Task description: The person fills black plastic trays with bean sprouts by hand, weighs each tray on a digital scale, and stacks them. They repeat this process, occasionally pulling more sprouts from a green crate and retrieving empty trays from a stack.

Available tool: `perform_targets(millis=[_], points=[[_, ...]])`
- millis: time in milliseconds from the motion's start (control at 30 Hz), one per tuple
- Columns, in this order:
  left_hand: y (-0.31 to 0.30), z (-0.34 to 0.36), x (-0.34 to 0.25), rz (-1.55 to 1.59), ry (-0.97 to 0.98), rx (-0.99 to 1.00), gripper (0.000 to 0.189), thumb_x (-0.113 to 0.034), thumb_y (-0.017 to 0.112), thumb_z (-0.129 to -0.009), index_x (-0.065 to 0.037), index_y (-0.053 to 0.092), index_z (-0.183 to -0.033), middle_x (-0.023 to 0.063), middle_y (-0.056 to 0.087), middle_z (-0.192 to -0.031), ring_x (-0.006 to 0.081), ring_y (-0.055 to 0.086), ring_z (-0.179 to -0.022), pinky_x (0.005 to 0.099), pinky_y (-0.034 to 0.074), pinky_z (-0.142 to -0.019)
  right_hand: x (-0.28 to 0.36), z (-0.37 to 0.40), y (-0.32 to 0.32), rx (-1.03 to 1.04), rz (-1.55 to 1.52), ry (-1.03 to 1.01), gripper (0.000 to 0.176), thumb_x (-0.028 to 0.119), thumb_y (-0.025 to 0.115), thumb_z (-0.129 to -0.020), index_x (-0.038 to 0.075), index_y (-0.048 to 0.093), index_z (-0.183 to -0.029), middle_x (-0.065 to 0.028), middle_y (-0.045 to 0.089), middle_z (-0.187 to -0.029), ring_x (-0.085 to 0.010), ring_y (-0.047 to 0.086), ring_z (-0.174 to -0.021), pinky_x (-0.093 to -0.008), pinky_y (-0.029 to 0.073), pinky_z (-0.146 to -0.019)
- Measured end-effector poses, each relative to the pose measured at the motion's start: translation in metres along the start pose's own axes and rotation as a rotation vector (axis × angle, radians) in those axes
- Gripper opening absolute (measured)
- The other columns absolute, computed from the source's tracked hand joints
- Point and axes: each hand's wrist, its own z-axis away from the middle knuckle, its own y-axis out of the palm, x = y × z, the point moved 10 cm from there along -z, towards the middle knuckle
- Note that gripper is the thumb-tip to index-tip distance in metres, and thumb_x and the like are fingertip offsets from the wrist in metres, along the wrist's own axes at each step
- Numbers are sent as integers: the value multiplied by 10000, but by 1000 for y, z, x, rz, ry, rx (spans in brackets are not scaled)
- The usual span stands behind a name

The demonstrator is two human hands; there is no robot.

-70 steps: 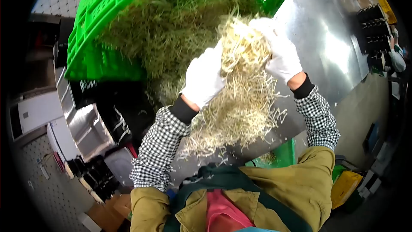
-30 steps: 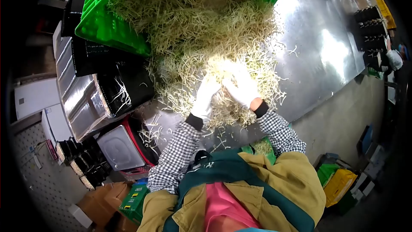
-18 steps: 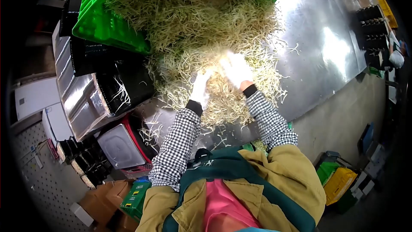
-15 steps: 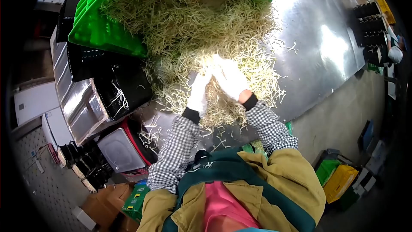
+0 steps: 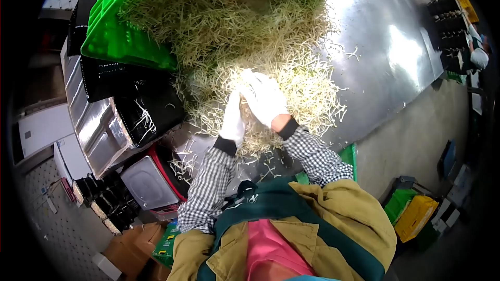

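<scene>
A big heap of pale bean sprouts (image 5: 250, 36) spills from a tipped green crate (image 5: 127, 41) onto a metal table (image 5: 375, 80). Both my hands wear white gloves and meet at the near side of the heap. My left hand (image 5: 233, 118) is upright on its edge, its curled fingers against the sprouts. My right hand (image 5: 264, 99) lies over the pile, fingers bent together close to the left ones. A bunch of sprouts sits between the two hands, though glare and the gloves hide most of it.
Left of the heap stand black plastic-lined containers (image 5: 148, 114) with stray sprouts on them. A lidded clear box (image 5: 148, 182) is below these. Cardboard boxes (image 5: 133, 250) lie on the floor at lower left. Green and yellow crates (image 5: 414, 218) sit at right.
Both hands have shifted slightly left, and the right hand has turned further over the sprouts toward the left one. The heap looks much the same.
</scene>
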Motion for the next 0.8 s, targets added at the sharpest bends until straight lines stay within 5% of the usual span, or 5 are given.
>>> perform_targets(millis=[100, 267, 567, 700, 800], points=[[-39, 15, 18, -118, -127, -39, 620, -498, 468, -1001, -167, 342, -1510, 64, 388, -1535, 237, 397, -1383, 516, 343, -1087, -33, 17, -33, -187, -143, -188, 568, 405, 520, -962, 51, 485, -1405, -178, 548, -1356, -354, 519, -1210, -437, 386, -1062], [-110, 17, 37, -229, -135, -300, 634, -523, 537, -958, -225, 367, -1491, 13, 437, -1450, 242, 423, -1317, 601, 364, -976, -192, 49, -53, -485, 373, 455, 573, 435, 566, -933, 78, 528, -1380, -206, 505, -1411, -346, 466, -1304, -435, 314, -1128], [-101, 14, 50, -298, -49, -363, 628, -521, 557, -938, -221, 398, -1467, 26, 464, -1432, 227, 409, -1318, 649, 304, -1010, -98, 56, -23, -409, 148, 94, 525, 403, 645, -883, 130, 564, -1325, -216, 490, -1387, -388, 461, -1271, -501, 369, -1061], [-67, -17, 83, 10, -147, -228, 487, -323, 445, -1032, -23, 436, -1417, 79, 519, -1405, 221, 502, -1259, 340, 399, -1074, -71, 43, 28, -170, 216, 142, 544, 485, 547, -905, 127, 579, -1314, -138, 555, -1339, -351, 479, -1251, -483, 372, -1045], [-24, 16, 53, 78, -44, -127, 478, -338, 463, -1029, -41, 467, -1403, 73, 563, -1363, 204, 537, -1225, 331, 414, -1064, -24, 56, 18, -175, 118, -18, 443, 408, 530, -929, 124, 603, -1261, -117, 586, -1269, -331, 519, -1194, -476, 399, -1014]])
